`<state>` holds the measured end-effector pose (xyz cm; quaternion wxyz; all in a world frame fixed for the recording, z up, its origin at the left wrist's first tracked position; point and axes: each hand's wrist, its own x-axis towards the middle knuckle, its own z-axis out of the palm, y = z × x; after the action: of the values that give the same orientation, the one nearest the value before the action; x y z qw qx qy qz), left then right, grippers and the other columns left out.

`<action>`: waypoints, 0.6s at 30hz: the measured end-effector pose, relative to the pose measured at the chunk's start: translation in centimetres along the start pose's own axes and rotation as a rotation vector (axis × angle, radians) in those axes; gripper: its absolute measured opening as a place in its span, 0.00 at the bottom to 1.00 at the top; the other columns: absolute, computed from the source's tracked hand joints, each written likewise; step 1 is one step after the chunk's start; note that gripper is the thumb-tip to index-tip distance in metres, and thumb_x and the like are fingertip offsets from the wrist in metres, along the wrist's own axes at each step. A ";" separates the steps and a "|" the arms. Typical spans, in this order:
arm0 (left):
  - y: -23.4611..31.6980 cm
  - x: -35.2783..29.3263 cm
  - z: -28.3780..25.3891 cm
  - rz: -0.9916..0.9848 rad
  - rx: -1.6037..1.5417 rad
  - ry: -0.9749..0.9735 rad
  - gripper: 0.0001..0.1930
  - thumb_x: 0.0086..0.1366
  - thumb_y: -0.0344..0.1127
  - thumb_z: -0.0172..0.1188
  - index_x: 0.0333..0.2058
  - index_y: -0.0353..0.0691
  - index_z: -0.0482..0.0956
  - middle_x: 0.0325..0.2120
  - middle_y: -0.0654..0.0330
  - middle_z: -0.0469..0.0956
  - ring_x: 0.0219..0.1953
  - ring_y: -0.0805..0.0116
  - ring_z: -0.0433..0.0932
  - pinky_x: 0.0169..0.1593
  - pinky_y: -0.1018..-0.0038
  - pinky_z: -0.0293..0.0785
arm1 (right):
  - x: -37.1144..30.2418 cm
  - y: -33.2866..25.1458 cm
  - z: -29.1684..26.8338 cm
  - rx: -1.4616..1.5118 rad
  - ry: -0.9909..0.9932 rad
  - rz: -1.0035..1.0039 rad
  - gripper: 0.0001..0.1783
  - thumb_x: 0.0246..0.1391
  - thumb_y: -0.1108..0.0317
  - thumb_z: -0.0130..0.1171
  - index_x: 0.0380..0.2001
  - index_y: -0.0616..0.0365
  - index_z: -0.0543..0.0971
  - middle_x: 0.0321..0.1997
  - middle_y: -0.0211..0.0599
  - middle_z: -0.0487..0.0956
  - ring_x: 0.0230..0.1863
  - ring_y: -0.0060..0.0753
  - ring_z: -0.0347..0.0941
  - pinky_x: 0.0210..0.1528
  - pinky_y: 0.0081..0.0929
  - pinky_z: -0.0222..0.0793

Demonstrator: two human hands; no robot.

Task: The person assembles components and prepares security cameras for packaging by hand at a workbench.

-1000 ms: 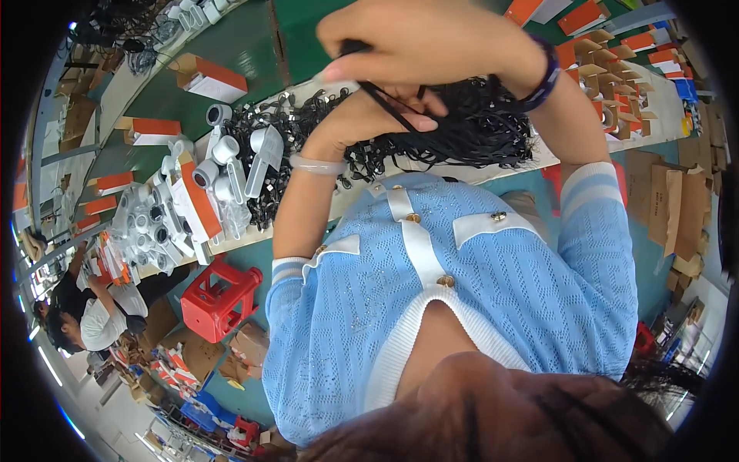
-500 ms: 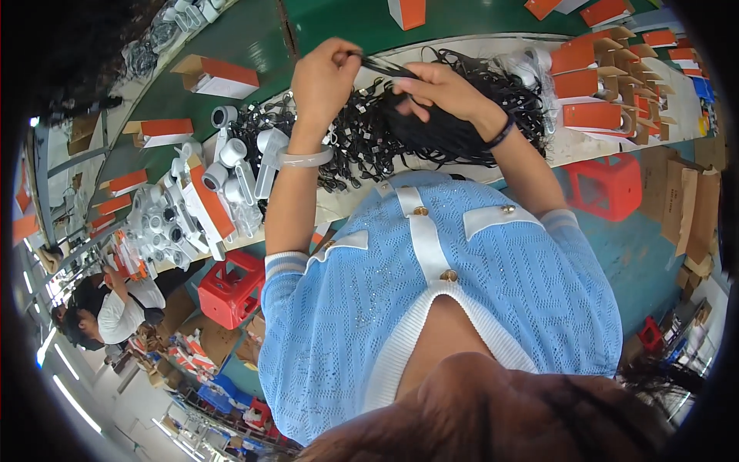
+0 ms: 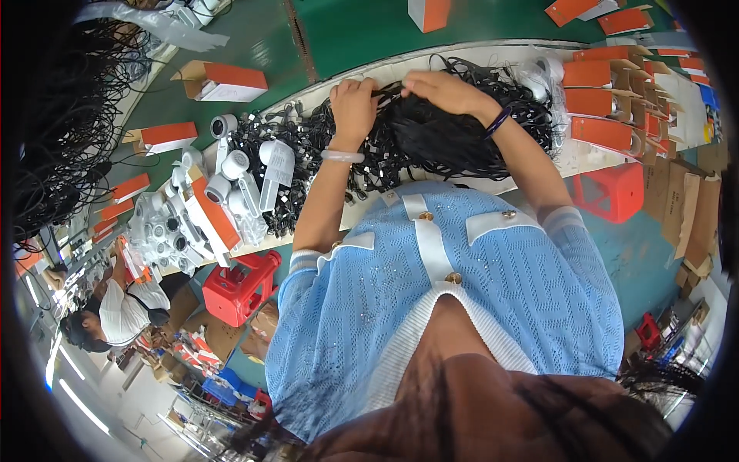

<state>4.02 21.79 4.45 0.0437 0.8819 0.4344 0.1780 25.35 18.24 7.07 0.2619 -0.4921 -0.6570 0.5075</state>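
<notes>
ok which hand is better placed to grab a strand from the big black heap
Probably the right hand: it is at the far edge of the black heap, its wrist above it too. The left hand is left of the heap, by the tangled cables.

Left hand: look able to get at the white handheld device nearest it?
Probably yes: only low-lying black cables seem to lie between the left hand and the white handheld device.

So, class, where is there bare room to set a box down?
On the green surface, between the open box at left and the top-centre box, or just right of the latter. The white worktop is crowded: grey devices, black cables around the left hand and right hand, cartons at right.
</notes>
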 end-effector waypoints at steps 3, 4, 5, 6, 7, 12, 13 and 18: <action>0.7 -0.2 -1.4 -0.222 -1.120 -0.369 0.07 0.57 0.22 0.55 0.36 0.36 0.72 0.28 0.60 0.78 0.26 0.70 0.77 0.33 0.73 0.74 | 0.9 -0.2 -0.8 0.088 0.266 0.003 0.15 0.61 0.61 0.43 0.39 0.61 0.74 0.31 0.39 0.77 0.36 0.34 0.74 0.38 0.31 0.67; 1.6 0.0 -2.3 -0.334 -1.394 -0.294 0.07 0.58 0.21 0.55 0.36 0.36 0.72 0.28 0.61 0.78 0.26 0.72 0.76 0.32 0.75 0.74 | 1.0 -0.5 -0.7 -0.004 0.414 -0.109 0.13 0.59 0.64 0.45 0.39 0.60 0.74 0.31 0.40 0.78 0.35 0.37 0.74 0.37 0.32 0.68; 2.5 0.6 -3.6 -0.443 -1.666 -0.212 0.07 0.59 0.21 0.54 0.36 0.35 0.71 0.27 0.62 0.77 0.25 0.73 0.76 0.31 0.77 0.74 | 0.5 -1.1 -0.4 -0.425 0.367 -0.223 0.10 0.53 0.70 0.48 0.38 0.60 0.75 0.31 0.44 0.77 0.34 0.44 0.74 0.35 0.36 0.69; 2.7 1.1 -4.4 -0.524 -1.604 -0.071 0.08 0.59 0.21 0.54 0.37 0.35 0.70 0.25 0.62 0.75 0.27 0.73 0.76 0.30 0.81 0.74 | -0.5 -1.9 1.2 -0.532 0.226 -0.224 0.09 0.48 0.74 0.49 0.35 0.59 0.75 0.32 0.46 0.75 0.35 0.50 0.72 0.36 0.38 0.69; 1.9 1.1 -3.9 -0.526 -1.328 0.093 0.07 0.58 0.20 0.54 0.36 0.36 0.71 0.24 0.62 0.75 0.26 0.73 0.76 0.29 0.80 0.73 | -1.0 -3.1 2.2 -0.536 0.079 -0.339 0.08 0.49 0.73 0.50 0.34 0.57 0.75 0.33 0.45 0.73 0.36 0.50 0.72 0.36 0.39 0.69; 2.1 -0.6 -6.0 -0.261 -1.488 -0.564 0.07 0.56 0.20 0.56 0.32 0.39 0.71 0.26 0.64 0.74 0.29 0.75 0.76 0.31 0.78 0.72 | -1.4 -4.7 1.4 -0.051 0.350 -0.403 0.08 0.54 0.69 0.54 0.36 0.61 0.77 0.28 0.34 0.75 0.26 0.33 0.70 0.28 0.28 0.66; 3.4 0.1 -7.3 -0.297 -1.701 -0.484 0.08 0.55 0.19 0.57 0.31 0.39 0.70 0.26 0.64 0.74 0.28 0.75 0.75 0.32 0.78 0.72 | -1.3 -3.7 2.0 0.205 0.447 -0.303 0.07 0.55 0.71 0.55 0.36 0.61 0.78 0.26 0.31 0.75 0.24 0.26 0.68 0.26 0.25 0.64; 6.0 1.6 -5.6 -0.129 -0.323 0.463 0.11 0.48 0.21 0.58 0.31 0.36 0.70 0.30 0.56 0.72 0.35 0.59 0.73 0.34 0.68 0.70 | -1.6 -5.4 3.5 1.338 0.181 0.126 0.08 0.61 0.66 0.45 0.39 0.57 0.72 0.37 0.30 0.73 0.33 0.22 0.68 0.30 0.21 0.64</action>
<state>7.45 18.87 11.50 0.0948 0.7698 0.4541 0.4383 20.92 15.29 11.09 0.5339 -0.3018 -0.1473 0.7760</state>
